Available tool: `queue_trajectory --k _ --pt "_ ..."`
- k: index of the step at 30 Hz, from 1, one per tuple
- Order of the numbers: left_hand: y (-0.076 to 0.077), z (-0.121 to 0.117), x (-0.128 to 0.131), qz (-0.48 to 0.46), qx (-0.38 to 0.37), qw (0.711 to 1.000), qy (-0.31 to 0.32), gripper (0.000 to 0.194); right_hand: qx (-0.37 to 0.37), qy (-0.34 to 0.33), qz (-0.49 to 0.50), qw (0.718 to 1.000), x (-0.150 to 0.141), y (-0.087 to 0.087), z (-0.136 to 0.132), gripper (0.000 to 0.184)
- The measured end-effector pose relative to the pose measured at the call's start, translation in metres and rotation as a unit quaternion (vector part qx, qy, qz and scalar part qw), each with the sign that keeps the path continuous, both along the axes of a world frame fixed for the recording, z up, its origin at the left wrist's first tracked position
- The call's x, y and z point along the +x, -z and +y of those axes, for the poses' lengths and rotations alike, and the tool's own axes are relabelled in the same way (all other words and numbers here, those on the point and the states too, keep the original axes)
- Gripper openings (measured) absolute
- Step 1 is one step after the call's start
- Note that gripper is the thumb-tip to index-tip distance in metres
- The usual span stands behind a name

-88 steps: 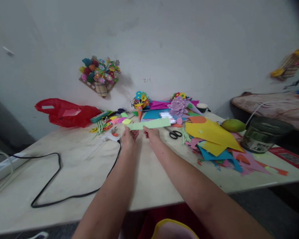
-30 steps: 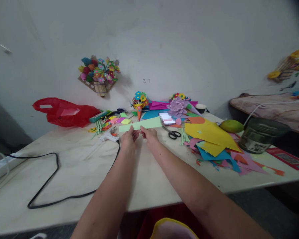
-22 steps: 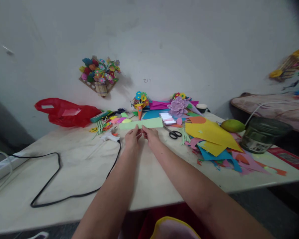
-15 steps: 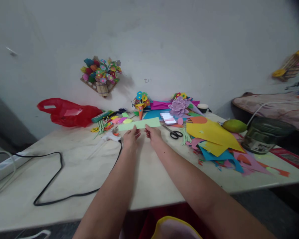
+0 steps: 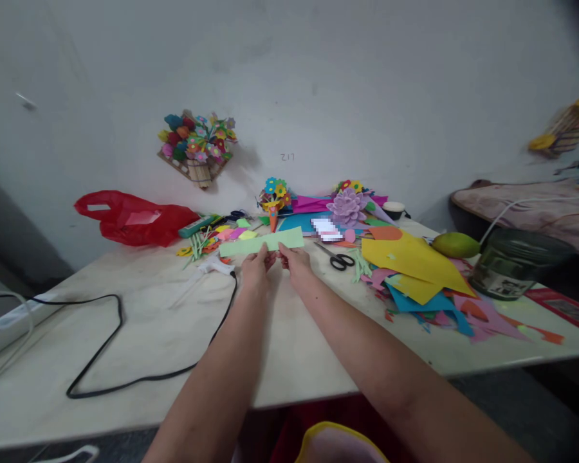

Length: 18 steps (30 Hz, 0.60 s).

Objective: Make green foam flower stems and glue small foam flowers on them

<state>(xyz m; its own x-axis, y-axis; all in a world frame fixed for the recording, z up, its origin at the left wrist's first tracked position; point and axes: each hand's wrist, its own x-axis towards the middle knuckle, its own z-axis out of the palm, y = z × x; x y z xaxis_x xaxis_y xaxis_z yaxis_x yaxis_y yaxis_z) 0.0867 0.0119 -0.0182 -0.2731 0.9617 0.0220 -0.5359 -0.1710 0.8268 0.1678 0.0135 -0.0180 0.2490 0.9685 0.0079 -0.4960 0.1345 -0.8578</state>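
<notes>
A long light green strip [image 5: 236,247], of paper or thin foam, is held up level above the table. My left hand [image 5: 257,262] pinches its lower edge near the middle, thumb in front. Close beside it, my right hand [image 5: 293,258] pinches the same edge a little further right. The fingers behind the strip are partly hidden. Left of my hands lies a white glue gun [image 5: 211,264] with a black cord. Black-handled scissors [image 5: 340,260] rest to the right, near a bundle of thin green strips [image 5: 361,266].
Coloured sheets and scraps [image 5: 415,263] cover the right side, with a green mango [image 5: 456,245] and a dark jar [image 5: 511,263] beyond. A red plastic bag [image 5: 130,218] sits back left. Craft flowers [image 5: 275,193] and a phone [image 5: 326,229] stand or lie behind. The black cord [image 5: 120,321] loops across the left.
The green strip has shifted left between my hands. My two hands have come closer together on its lower edge.
</notes>
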Motion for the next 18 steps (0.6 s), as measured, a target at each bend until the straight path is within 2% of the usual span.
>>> queue_trajectory --k 6,10,14,18 --pt "-0.005 0.001 -0.011 0.005 -0.019 0.999 -0.026 0.022 -0.003 0.024 0.004 1.0 0.011 0.002 0.007 0.021" --pt "-0.002 0.003 -0.013 0.003 -0.01 0.999 -0.039 0.024 0.005 0.024 -0.005 1.0 0.013 0.003 0.008 0.023" --pt "0.0 0.002 -0.006 0.01 -0.002 1.0 -0.005 0.021 0.006 0.016 -0.01 1.0 0.007 0.002 0.003 0.022" --pt "-0.003 0.0 -0.004 0.013 0.0 1.0 0.0 0.018 0.004 0.002 -0.016 1.0 0.003 0.001 0.0 0.021"
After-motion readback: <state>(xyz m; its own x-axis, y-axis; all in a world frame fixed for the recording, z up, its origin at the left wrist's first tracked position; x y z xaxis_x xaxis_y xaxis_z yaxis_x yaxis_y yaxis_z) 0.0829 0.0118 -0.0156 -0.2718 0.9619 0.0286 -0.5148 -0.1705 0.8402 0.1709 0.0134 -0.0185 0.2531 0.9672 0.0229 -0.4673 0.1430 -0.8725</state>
